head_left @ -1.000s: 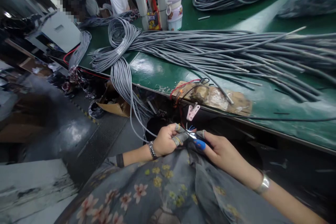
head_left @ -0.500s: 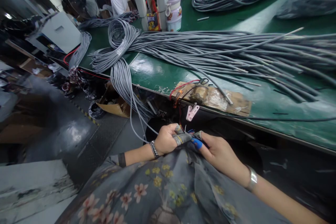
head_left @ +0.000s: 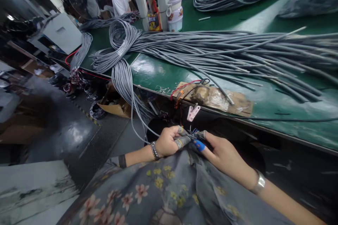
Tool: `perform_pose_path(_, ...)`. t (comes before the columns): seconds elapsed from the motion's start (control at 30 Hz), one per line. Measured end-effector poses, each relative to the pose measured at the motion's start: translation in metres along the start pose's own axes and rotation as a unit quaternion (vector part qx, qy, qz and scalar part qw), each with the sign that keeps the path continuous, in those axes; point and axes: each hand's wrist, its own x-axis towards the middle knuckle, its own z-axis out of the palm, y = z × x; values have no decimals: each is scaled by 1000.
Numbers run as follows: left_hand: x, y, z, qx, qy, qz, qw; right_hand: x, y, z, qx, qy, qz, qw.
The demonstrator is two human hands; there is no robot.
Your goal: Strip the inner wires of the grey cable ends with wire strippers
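My left hand (head_left: 169,141) is closed in a pinch, with grey finger covers on its tips, round the end of a thin grey cable (head_left: 137,119) that runs up to the bench. Small coloured inner wires (head_left: 194,130) fan out from that end. My right hand (head_left: 221,154), one fingertip in a blue cover, pinches the same wire end from the right. Both hands meet over my lap, above a flowered grey cloth (head_left: 171,190), just below the bench's front edge.
A green workbench (head_left: 163,74) carries a long bundle of grey cables (head_left: 237,49) and more coils at the back. A taped cardboard patch (head_left: 216,96) with red wires lies at its edge. Cables hang down towards a box on the floor (head_left: 113,105). A person in white sits far back.
My hands have stayed together on the wire end, shifting only slightly; the fan of coloured wires looks more covered than a second ago.
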Motion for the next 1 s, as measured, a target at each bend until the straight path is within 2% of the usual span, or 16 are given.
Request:
perform_pose_path(0.23, 0, 5, -1, 3, -3, -12, 1000, 4, -3, 0, -17, 2, -6, 1000)
perform_pose_path(0.43, 1, 4, -2, 13, -6, -24, 1000, 5, -1, 0, 3, -12, 1, 1000)
perform_pose_path(0.77, 2, 5, -2, 9, -7, -27, 1000, 6, 0, 1, 30, 1, -16, 999)
perform_pose_path(0.9, 3, -2, -4, 23, -16, -32, 999, 3, -4, -2, 60, 53, -29, 996)
perform_pose_path(1.0, 7, -8, -8, 85, -28, -40, 995, -3, -4, -14, 68, 144, -25, 987)
